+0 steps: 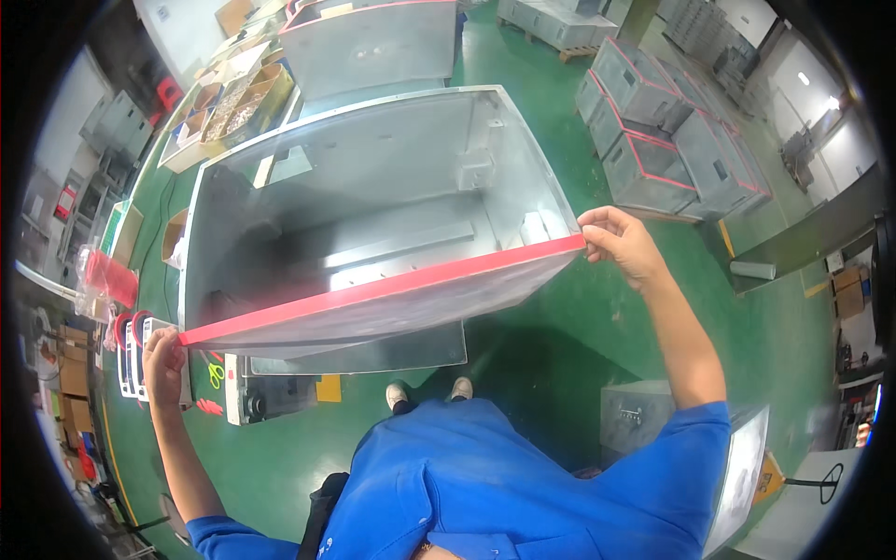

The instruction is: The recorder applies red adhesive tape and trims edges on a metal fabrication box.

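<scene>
Left hand (163, 355): grip pinched on red tape (392, 284), left end
Right hand (623, 245): grip pinched at right end
Forearms (679, 341): spread wide before metal cabinet (448, 303)

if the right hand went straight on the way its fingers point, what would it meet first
Most likely the red tape along the near edge of the grey metal cabinet: the right hand points left at its right end, apparently touching it, though depth is unclear.
</scene>
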{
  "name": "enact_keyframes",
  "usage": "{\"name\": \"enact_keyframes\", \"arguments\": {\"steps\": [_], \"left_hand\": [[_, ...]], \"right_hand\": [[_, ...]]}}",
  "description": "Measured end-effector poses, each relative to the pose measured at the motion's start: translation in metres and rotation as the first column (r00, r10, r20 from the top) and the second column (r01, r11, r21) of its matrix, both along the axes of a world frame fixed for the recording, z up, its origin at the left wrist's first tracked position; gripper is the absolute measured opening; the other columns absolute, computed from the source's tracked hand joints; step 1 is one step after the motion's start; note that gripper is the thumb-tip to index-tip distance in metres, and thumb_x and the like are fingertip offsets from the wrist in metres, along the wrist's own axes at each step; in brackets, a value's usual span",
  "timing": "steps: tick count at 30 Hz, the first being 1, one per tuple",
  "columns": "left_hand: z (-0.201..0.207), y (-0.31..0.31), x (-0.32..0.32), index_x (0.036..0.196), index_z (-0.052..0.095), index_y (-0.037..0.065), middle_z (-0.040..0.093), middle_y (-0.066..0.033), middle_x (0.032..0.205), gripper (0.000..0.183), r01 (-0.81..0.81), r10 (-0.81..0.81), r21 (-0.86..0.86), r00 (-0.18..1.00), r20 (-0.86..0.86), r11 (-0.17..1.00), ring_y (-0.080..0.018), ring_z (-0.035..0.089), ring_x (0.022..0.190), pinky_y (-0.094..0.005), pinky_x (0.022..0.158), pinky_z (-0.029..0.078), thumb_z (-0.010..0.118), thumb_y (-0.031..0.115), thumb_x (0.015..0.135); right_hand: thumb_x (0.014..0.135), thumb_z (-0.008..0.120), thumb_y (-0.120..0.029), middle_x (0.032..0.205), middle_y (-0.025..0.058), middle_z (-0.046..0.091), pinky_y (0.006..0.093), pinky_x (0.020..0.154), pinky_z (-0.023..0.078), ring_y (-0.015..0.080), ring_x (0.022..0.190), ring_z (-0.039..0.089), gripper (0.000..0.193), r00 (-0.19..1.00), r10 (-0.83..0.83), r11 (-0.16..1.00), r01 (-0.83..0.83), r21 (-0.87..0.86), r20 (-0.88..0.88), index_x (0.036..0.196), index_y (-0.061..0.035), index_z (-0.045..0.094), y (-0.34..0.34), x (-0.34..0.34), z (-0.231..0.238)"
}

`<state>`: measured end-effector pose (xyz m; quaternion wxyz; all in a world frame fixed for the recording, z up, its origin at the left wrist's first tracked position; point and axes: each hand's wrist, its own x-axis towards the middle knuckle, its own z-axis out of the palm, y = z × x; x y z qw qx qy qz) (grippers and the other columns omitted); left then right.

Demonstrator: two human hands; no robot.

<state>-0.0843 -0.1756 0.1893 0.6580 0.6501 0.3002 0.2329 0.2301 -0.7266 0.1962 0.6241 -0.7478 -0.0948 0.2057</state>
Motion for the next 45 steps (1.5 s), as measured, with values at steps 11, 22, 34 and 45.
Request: {"name": "enact_keyframes", "arguments": {"steps": [11,22,34,45], "left_hand": [[0.009,-0.010,0.005,0.081,0.055,0.003,0.048,0.0049,0.066,0.013,0.013,-0.010,0.033,0.998,-0.066,0.999,0.0000,0.036,0.054,-0.0141,0.047,0.025,0.059,0.014,0.079],[-0.001,-0.004,0.007,0.081,0.056,0.002,0.051,0.0034,0.069,0.013,-0.041,0.043,0.043,0.998,-0.042,0.998,0.0004,0.035,0.050,-0.0146,0.043,0.021,0.063,0.011,0.076],[-0.010,0.002,0.005,0.079,0.056,0.003,0.050,0.0042,0.067,0.011,-0.029,0.029,0.016,0.999,-0.021,0.999,0.0013,0.032,0.047,-0.0156,0.041,0.019,0.063,0.010,0.075],[-0.008,-0.005,0.008,0.081,0.056,0.001,0.048,0.0048,0.064,0.015,-0.086,0.086,0.025,0.996,-0.028,0.996,-0.0004,0.033,0.049,-0.0161,0.044,0.021,0.063,0.011,0.074]], "right_hand": [[0.079,0.064,-0.017,0.085,0.0020,0.058,0.0219,0.060,0.041,0.0079,0.071,0.053,0.027,0.990,-0.138,0.989,0.139,0.052,-0.025,0.100,-0.0040,0.054,0.008,-0.010,-0.018],[0.083,0.060,-0.018,0.086,0.0014,0.058,0.0218,0.063,0.041,0.0074,0.076,0.052,0.022,0.941,-0.233,0.972,0.235,0.021,0.246,0.098,-0.0021,0.055,0.019,-0.022,-0.030],[0.084,0.058,-0.015,0.092,0.0047,0.056,0.0254,0.072,0.042,0.0115,0.083,0.052,0.021,0.808,-0.309,0.919,0.389,-0.060,0.502,0.099,-0.0006,0.055,0.029,-0.031,-0.032],[0.072,0.061,-0.005,0.118,0.0168,0.051,0.0429,0.094,0.035,0.0334,0.112,0.046,0.043,0.223,0.261,0.918,0.244,-0.313,0.939,0.113,0.0013,0.051,0.119,-0.100,-0.027]]}}
